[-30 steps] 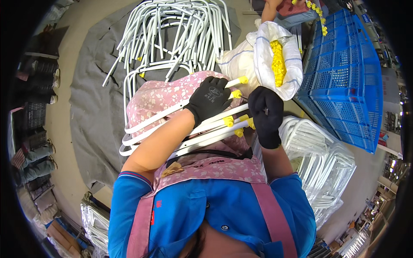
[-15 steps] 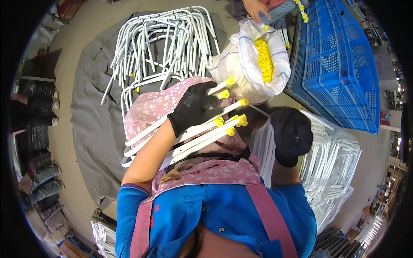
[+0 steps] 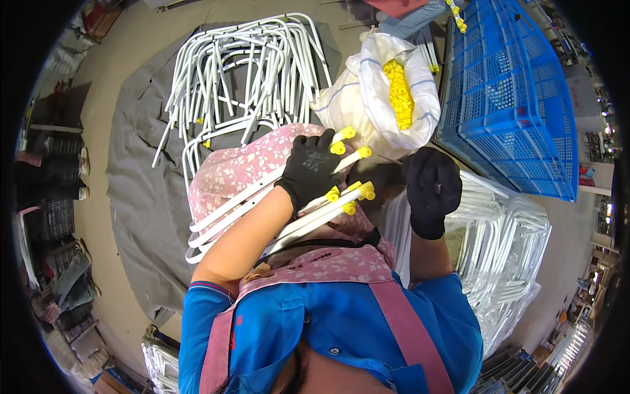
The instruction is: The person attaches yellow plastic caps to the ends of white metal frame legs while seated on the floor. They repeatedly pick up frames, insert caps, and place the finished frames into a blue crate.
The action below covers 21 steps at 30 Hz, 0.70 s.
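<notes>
Several bent white metal tube frames (image 3: 239, 201) lie across my lap, over a pink flowered apron (image 3: 226, 171). Yellow end caps (image 3: 365, 191) cover their tube ends, which point up to the right. My left hand (image 3: 312, 165), in a black glove, is closed around the upper tubes just behind the caps. Right of those caps, apart from the tubes, hovers my right hand (image 3: 432, 190), also gloved in black. Its fingers are curled in, and whatever they may hold is hidden.
Ahead stands a white woven sack (image 3: 423, 108) of yellow caps (image 3: 398, 95). A blue plastic crate (image 3: 499, 111) is at its right. More white frames (image 3: 252, 65) are piled on a grey cloth (image 3: 141, 157); plastic-wrapped frames (image 3: 505, 243) sit at my right. Another person's leg (image 3: 413, 20) shows behind the sack.
My left hand has shifted right along the tubes, nearer the caps. My right hand has moved slightly left and up. The other person's hand above the sack has gone out of view.
</notes>
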### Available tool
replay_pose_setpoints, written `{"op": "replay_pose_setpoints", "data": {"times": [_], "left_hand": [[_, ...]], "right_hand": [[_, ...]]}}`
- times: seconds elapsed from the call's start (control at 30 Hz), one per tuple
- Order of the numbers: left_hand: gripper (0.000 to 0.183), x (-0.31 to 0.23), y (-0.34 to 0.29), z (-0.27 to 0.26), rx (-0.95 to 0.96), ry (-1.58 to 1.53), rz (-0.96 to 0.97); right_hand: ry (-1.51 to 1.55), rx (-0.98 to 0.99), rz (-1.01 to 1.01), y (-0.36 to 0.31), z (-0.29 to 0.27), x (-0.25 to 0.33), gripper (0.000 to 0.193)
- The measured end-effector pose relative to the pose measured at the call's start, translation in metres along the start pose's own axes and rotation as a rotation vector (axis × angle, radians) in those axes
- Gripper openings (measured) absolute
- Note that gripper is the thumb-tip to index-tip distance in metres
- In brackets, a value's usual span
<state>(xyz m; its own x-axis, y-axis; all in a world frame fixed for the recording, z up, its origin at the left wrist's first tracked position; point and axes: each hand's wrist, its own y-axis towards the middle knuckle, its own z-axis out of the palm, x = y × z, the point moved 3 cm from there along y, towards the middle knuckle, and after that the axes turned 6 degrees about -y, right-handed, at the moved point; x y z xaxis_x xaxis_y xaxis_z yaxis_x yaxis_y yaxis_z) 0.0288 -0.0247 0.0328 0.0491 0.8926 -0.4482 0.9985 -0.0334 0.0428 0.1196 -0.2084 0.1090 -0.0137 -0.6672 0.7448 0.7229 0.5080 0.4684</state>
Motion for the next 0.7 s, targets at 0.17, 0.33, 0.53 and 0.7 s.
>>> {"op": "replay_pose_setpoints", "data": {"times": [0.17, 0.33, 0.53, 0.7], "left_hand": [[0.035, 0.000, 0.001, 0.001, -0.043, -0.045, -0.023], [0.039, 0.001, 0.001, 0.002, -0.105, -0.028, 0.060], [0.043, 0.015, 0.000, 0.027, -0.234, -0.165, 0.125], [0.069, 0.019, 0.003, 0.048, -0.199, -0.268, 0.116]], "right_hand": [[0.067, -0.031, 0.066, -0.002, -0.005, 0.001, 0.038], [-0.058, -0.111, 0.165, 0.010, -0.007, -0.016, 0.030], [-0.163, 0.051, 0.298, 0.044, -0.019, -0.048, 0.026], [-1.076, 0.040, -0.194, 0.007, -0.029, -0.025, 0.005]]}}
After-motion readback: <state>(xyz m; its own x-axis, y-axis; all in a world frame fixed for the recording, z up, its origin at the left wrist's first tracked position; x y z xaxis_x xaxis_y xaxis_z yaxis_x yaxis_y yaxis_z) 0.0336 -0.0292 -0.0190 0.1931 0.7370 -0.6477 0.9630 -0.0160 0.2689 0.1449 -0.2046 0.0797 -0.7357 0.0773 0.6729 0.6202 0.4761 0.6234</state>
